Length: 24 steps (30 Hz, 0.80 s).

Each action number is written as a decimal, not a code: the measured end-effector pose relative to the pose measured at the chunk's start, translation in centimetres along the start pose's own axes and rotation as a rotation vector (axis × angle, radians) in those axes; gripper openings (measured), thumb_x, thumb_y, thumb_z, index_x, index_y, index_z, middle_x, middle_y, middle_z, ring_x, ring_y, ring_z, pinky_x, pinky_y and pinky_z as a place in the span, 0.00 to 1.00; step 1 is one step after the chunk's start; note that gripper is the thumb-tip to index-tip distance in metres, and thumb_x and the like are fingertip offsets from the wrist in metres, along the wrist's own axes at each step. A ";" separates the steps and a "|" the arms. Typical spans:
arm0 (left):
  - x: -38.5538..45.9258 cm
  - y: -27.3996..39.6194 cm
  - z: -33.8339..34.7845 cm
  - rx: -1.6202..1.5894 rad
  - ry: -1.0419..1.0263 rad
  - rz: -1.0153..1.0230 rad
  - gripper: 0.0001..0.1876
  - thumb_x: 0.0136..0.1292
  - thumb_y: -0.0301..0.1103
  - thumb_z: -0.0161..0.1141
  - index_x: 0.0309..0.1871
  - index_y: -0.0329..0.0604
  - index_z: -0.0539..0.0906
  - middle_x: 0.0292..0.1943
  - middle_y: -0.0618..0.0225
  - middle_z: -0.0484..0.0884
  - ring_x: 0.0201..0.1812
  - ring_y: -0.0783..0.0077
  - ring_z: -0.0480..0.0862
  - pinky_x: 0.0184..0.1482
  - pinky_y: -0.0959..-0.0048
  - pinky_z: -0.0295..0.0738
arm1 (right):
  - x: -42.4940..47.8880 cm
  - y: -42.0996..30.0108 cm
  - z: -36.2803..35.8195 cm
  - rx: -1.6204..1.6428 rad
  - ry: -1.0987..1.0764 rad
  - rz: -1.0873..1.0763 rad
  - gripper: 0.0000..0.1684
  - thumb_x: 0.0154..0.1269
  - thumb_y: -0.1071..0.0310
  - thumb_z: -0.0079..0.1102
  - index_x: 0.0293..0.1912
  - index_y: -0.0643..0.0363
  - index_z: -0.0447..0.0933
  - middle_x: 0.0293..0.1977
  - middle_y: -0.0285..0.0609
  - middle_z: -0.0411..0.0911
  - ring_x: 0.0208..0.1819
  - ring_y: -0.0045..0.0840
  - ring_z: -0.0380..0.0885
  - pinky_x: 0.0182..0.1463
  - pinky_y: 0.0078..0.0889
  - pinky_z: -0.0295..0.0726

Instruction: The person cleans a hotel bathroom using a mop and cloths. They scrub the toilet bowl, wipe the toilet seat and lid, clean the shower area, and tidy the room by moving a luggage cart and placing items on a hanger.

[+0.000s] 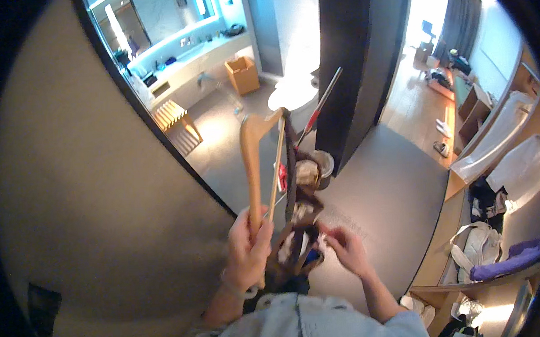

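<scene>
My left hand [248, 252] is closed around a wooden clothes hanger [250, 156], with the hanger standing on end in front of me. A dark brown cloth item [291, 181] hangs along the hanger's far side and bunches up lower down, where pale and blue patches show among its folds. My right hand [347, 249] is at the right edge of this bunched part. Its thumb and forefinger come together there and appear to pinch the edge; the exact contact is blurred.
A plain wall [116, 199] stands close on my left. Ahead, a bathroom holds a slatted wooden stool [171, 114], an orange-brown bin [243, 76] and a toilet [293, 94]. A red-gripped pole [317, 113] leans by a dark partition [345, 73]. Right, wooden shelving [432, 242] holds a white bag [480, 244] and purple cloth [508, 261].
</scene>
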<state>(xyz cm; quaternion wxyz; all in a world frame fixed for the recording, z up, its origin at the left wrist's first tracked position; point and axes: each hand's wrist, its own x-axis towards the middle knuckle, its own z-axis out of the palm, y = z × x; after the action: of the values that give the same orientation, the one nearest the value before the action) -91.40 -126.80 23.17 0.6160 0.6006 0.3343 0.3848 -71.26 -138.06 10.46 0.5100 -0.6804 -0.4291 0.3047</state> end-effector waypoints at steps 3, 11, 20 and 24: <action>4.4 -0.8 0.2 -0.059 0.046 0.049 0.12 0.68 0.30 0.55 0.51 0.38 0.71 0.25 0.79 0.68 0.21 0.90 0.64 0.21 0.86 0.59 | 5.0 -0.5 0.9 -0.062 -0.106 -0.052 0.09 0.67 0.69 0.59 0.43 0.65 0.76 0.32 0.41 0.81 0.35 0.19 0.80 0.40 0.22 0.78; 22.3 -4.6 1.4 0.078 0.256 0.202 0.08 0.68 0.30 0.53 0.47 0.41 0.71 0.23 0.78 0.69 0.17 0.89 0.65 0.16 0.85 0.59 | 22.8 2.3 -1.5 0.048 -0.252 0.035 0.08 0.67 0.70 0.58 0.42 0.65 0.74 0.33 0.38 0.80 0.36 0.19 0.80 0.41 0.22 0.78; 40.9 -7.8 -5.4 0.372 0.547 0.057 0.06 0.65 0.30 0.56 0.38 0.36 0.76 0.22 0.73 0.73 0.23 0.83 0.71 0.25 0.78 0.67 | 44.7 6.7 -2.6 0.136 -0.407 0.019 0.07 0.66 0.70 0.58 0.40 0.64 0.75 0.30 0.39 0.78 0.32 0.18 0.78 0.39 0.21 0.77; 46.9 -6.5 -11.3 0.732 0.583 0.090 0.06 0.64 0.30 0.57 0.36 0.36 0.76 0.20 0.62 0.75 0.21 0.67 0.75 0.26 0.68 0.69 | 53.7 7.2 -0.6 0.012 -0.361 -0.018 0.09 0.63 0.69 0.60 0.37 0.65 0.75 0.26 0.41 0.78 0.30 0.19 0.77 0.36 0.23 0.76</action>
<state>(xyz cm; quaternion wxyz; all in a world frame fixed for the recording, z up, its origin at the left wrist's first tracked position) -78.29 -80.19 18.46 0.2271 0.6591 0.5807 0.4205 -44.86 -91.08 4.99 0.4314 -0.6078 -0.5177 0.4200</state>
